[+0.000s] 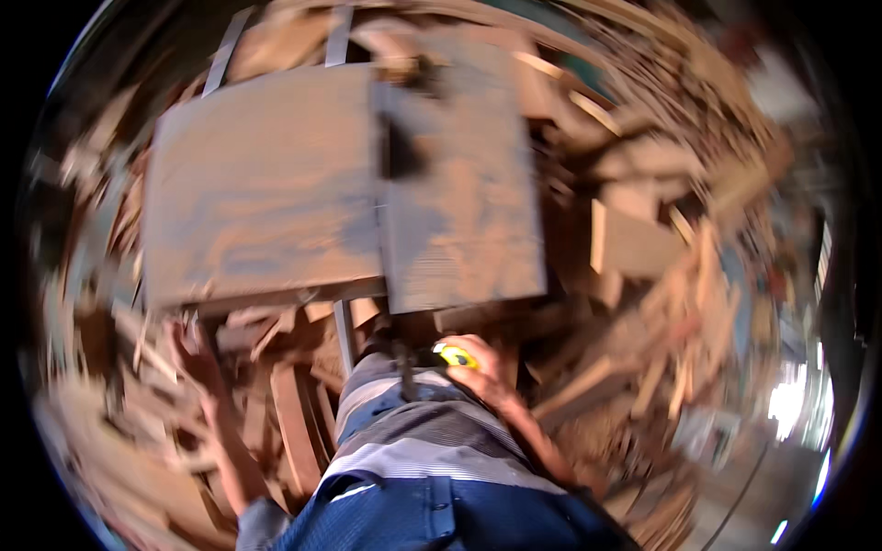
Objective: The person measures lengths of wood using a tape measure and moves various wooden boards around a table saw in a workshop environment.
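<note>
The picture is blurred by motion. My right hand (485, 367) is closed around a small yellow object (455, 355), perhaps a tape measure, held near my waist below the front edge of a dusty machine table (276, 184). My left hand (191, 354) reaches down to the left among loose wood pieces (289, 418); its fingers look spread, and I cannot make out anything in it. My striped shirt and blue trousers fill the bottom centre.
A grey metal panel (459, 211) forms the right half of the table, with a dark slot near its upper middle. Heaps of wood offcuts (643, 248) surround the table on the right and left. Bright light shows at the lower right.
</note>
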`<act>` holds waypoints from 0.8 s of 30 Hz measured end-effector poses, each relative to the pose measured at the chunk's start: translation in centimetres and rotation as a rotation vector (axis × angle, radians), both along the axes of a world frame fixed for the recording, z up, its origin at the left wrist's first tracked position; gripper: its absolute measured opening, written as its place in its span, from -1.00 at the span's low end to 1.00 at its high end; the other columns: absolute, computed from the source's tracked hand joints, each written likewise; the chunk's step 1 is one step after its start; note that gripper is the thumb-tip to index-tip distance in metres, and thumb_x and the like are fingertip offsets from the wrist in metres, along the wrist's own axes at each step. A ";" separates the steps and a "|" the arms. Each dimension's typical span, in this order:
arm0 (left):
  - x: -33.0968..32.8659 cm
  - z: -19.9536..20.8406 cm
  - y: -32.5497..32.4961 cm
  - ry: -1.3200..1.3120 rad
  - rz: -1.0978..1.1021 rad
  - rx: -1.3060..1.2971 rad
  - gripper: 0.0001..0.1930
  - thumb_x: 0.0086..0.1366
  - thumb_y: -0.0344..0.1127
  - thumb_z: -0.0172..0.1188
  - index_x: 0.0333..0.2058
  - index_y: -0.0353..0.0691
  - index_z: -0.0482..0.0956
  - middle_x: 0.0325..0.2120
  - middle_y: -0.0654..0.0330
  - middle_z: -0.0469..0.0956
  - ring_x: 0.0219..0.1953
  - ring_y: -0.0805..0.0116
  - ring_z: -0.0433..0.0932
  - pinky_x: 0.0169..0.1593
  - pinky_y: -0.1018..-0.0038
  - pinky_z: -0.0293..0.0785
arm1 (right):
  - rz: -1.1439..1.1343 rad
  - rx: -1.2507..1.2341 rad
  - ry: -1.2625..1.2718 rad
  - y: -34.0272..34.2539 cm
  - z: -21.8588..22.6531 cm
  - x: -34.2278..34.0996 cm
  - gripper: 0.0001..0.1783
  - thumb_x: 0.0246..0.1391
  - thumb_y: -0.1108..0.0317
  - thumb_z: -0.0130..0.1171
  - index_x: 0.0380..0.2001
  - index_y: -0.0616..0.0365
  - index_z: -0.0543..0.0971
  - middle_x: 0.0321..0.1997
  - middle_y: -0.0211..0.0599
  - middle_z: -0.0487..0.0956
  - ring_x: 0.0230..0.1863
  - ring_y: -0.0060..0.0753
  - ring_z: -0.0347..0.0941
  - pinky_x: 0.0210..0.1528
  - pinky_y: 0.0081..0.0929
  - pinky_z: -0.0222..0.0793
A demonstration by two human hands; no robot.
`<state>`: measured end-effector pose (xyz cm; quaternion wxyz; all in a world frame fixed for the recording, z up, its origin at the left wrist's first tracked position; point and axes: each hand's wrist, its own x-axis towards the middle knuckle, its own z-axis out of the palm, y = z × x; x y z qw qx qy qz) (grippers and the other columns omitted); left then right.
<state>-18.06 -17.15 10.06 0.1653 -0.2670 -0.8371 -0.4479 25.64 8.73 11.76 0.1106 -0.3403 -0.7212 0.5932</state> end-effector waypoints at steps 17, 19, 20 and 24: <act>33.9 -5.3 27.4 -0.576 -1.720 -0.562 -0.68 0.25 -0.36 0.40 -0.04 -0.32 0.65 -0.22 -0.06 0.70 -0.16 -0.03 0.73 -0.13 0.22 0.65 | -0.911 -0.044 -0.188 -10.2 -1.4 12.1 -0.30 0.14 0.24 0.33 0.34 0.20 0.49 0.27 0.00 0.56 0.30 -0.06 0.48 0.38 -0.24 0.33; 35.8 -6.0 28.4 -0.592 -1.712 -0.601 -0.66 0.27 -0.35 0.40 0.00 -0.31 0.66 -0.19 -0.06 0.72 -0.15 -0.01 0.75 -0.10 0.24 0.67 | -1.032 -0.131 -0.148 -11.6 -3.1 13.8 -0.28 0.14 0.19 0.36 0.35 0.21 0.48 0.27 -0.05 0.57 0.32 -0.18 0.47 0.39 -0.30 0.31; 36.5 -6.5 28.8 -0.597 -1.699 -0.622 -0.65 0.27 -0.34 0.40 0.01 -0.30 0.67 -0.18 -0.06 0.73 -0.14 -0.01 0.76 -0.09 0.25 0.68 | -1.089 -0.201 -0.108 -11.8 -3.5 14.4 -0.27 0.15 0.15 0.36 0.36 0.20 0.48 0.29 -0.04 0.56 0.35 -0.14 0.45 0.42 -0.27 0.29; 39.9 -8.4 29.3 -0.539 -1.736 -0.700 -0.60 0.27 -0.28 0.41 0.05 -0.29 0.68 -0.15 -0.09 0.74 -0.11 0.03 0.77 -0.05 0.25 0.68 | -1.237 -0.364 -0.011 -11.7 -4.4 17.1 -0.24 0.17 0.04 0.35 0.37 0.17 0.49 0.37 -0.03 0.53 0.41 -0.09 0.41 0.46 -0.22 0.24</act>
